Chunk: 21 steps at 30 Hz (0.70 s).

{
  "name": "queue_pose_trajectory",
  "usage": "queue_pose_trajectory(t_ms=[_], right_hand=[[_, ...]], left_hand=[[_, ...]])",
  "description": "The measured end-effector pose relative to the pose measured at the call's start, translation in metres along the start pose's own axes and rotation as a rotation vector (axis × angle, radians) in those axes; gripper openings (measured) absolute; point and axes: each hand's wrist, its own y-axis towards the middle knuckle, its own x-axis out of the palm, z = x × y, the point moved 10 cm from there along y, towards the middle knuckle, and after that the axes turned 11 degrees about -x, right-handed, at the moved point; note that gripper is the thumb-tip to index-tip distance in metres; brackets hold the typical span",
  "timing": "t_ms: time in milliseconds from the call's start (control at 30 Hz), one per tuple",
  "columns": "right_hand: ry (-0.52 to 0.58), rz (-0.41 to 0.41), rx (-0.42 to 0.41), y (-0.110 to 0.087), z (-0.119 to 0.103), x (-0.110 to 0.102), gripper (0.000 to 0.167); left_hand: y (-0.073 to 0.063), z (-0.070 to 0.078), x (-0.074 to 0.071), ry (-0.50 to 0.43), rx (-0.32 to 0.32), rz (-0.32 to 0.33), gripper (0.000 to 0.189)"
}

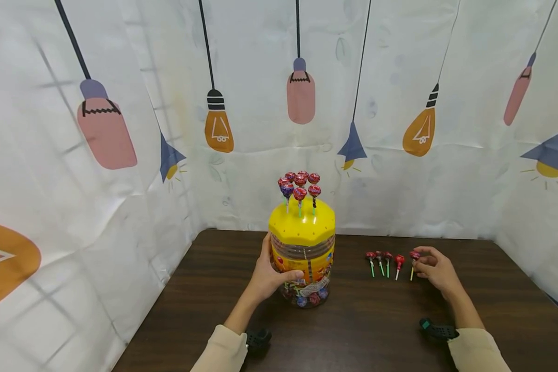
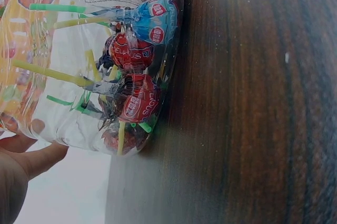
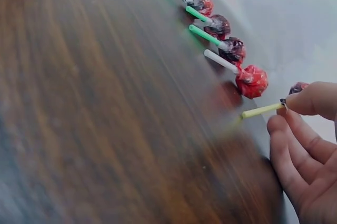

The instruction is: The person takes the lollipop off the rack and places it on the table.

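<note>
A clear plastic jar (image 1: 309, 253) with a yellow lid (image 1: 302, 227) stands upright on the table, and my left hand (image 1: 267, 276) grips its left side, thumb across the front. Several wrapped lollipops (image 1: 299, 194) stand stick-down in the lid. More lollipops (image 2: 139, 98) lie inside the jar's bottom in the left wrist view. To the right, my right hand (image 1: 437, 268) pinches a lollipop with a yellow stick (image 3: 263, 110) between thumb and fingers, just below its dark red head. The stick's lower end is close over the table.
Several red-wrapped lollipops (image 3: 231, 49) lie in a row left of my right hand, three with green sticks and one with a white stick. The dark wooden table (image 1: 367, 320) ends at a white curtain (image 1: 260, 196) printed with lamps.
</note>
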Motion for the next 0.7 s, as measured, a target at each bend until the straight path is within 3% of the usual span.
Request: queue_pose_trajectory(t_ms=[300, 700], right_hand=[[-0.147, -0.043, 0.012, 0.0028, 0.0041, -0.0015, 0.05], [-0.191, -0.115, 0.008, 0.006, 0.0061, 0.0031, 0.047]], left_hand=[[-0.0007, -0.0005, -0.0006, -0.008, -0.004, 0.003, 0.107], [-0.0014, 0.0032, 0.0016, -0.014, 0.019, -0.015, 0.106]])
